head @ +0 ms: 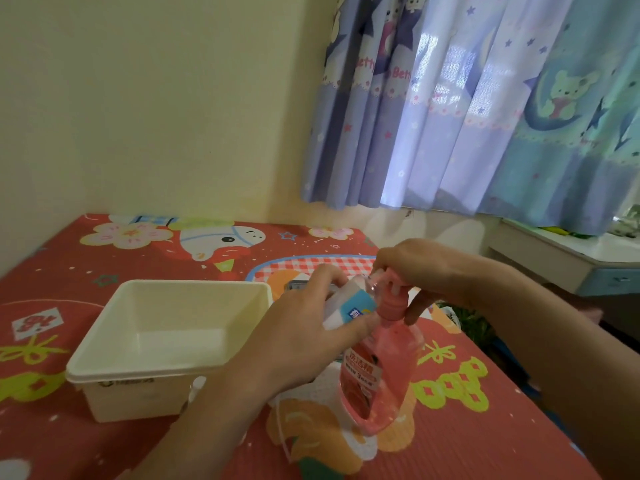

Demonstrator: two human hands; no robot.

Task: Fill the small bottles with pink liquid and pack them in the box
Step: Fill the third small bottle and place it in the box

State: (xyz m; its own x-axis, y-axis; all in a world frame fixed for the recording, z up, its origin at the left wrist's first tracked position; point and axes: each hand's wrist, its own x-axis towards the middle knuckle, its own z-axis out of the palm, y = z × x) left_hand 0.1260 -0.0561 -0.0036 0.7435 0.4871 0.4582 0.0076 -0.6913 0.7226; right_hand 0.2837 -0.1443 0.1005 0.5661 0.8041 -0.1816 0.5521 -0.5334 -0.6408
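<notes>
A pink pump bottle (379,372) stands on the red patterned surface (485,427), at 4 o'clock from the middle of the view. The right hand (422,268) lies curled over its pump head (391,275), fingers bent down around the neck. The left hand (304,327) grips a small bottle (349,299) with a white and blue label, tilted, its clear mouth touching the pump spout. An open white box (166,341) sits at 9 o'clock from the pump bottle, just beside the left wrist. A star curtain (485,98) hangs at 1 o'clock.
</notes>
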